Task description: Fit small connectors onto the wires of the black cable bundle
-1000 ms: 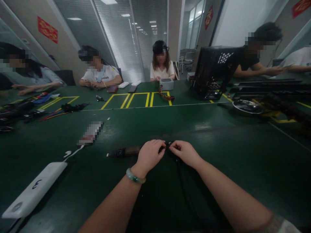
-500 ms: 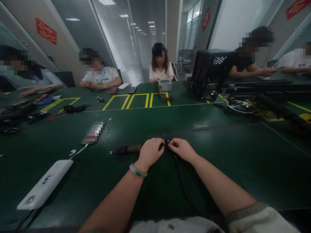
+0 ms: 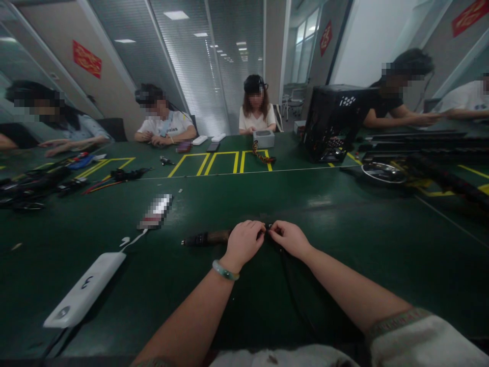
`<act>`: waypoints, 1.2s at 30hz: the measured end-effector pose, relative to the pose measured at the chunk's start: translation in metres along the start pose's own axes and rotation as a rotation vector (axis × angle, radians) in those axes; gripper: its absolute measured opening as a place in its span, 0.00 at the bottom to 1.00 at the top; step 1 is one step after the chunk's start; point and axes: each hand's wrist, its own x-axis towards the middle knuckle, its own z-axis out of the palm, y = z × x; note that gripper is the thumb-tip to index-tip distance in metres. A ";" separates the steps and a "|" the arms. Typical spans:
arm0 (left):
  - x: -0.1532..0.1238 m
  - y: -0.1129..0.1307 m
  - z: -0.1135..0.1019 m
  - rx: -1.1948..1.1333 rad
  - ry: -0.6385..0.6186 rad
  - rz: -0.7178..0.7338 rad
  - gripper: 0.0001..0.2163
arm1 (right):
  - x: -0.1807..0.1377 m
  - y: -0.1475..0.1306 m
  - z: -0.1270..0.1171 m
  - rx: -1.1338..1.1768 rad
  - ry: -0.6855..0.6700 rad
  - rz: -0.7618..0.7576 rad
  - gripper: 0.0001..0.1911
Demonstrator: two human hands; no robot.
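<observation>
My left hand (image 3: 244, 241), with a green bangle on the wrist, is closed on a dark cable bundle (image 3: 208, 237) that lies on the green table (image 3: 344, 234) and sticks out to the left. My right hand (image 3: 289, 238) pinches the same bundle's black end just right of the left hand, fingertips almost touching. A black cable (image 3: 288, 285) runs from the hands back toward me between my forearms.
A white power bank (image 3: 84, 289) with a white cord lies at the near left. A blurred flat item (image 3: 156, 211) sits beyond it. Other people sit round the table with cables, a grey box (image 3: 263, 138) and a black computer case (image 3: 334, 122). Yellow tape marks the far side.
Both hands stay closed on the cable bundle at the same spot. The view has shifted slightly, so the power bank and table items sit further right in the picture.
</observation>
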 end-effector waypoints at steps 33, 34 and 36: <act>-0.010 0.010 -0.004 0.012 0.124 0.135 0.22 | -0.003 -0.015 0.007 -0.381 0.124 -0.125 0.06; -0.010 0.011 -0.005 0.016 0.139 0.164 0.24 | -0.005 -0.015 0.004 -0.390 0.136 -0.114 0.06; -0.011 0.013 -0.007 0.012 0.174 0.210 0.24 | -0.014 -0.012 -0.009 -0.408 0.171 -0.080 0.06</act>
